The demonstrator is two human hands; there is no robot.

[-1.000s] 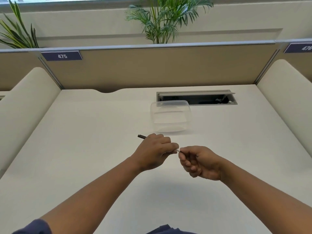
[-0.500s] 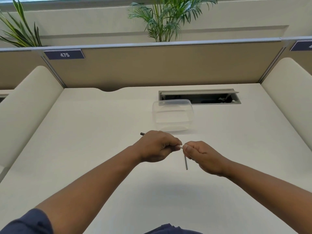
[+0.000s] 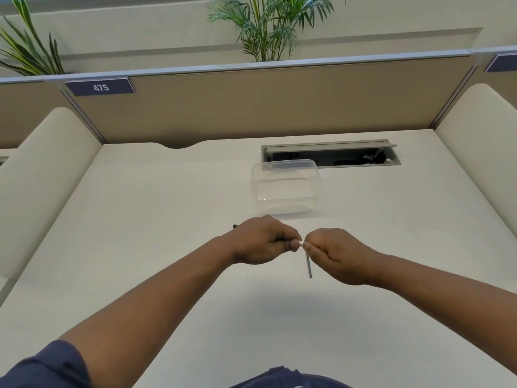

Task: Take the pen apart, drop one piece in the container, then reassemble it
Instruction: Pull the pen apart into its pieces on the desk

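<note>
My left hand (image 3: pixel 263 240) is closed around the pen body; its dark end (image 3: pixel 235 226) pokes out past the knuckles on the left and a white tip (image 3: pixel 300 243) shows at the thumb. My right hand (image 3: pixel 334 252) pinches a thin grey rod (image 3: pixel 308 266), which hangs down from the fingers. The two hands almost touch above the desk. Just beyond them stands the clear plastic container (image 3: pixel 285 186), open-topped, with nothing visible inside.
The white desk (image 3: pixel 156 208) has an open cable tray (image 3: pixel 330 155) behind the container. Padded side panels (image 3: pixel 44 175) flank the desk left and right, and a tan partition (image 3: pixel 251 102) with plants closes the back.
A thin grey rod has come into view hanging from my right hand. Both hands have risen slightly toward the container and stay close together.
</note>
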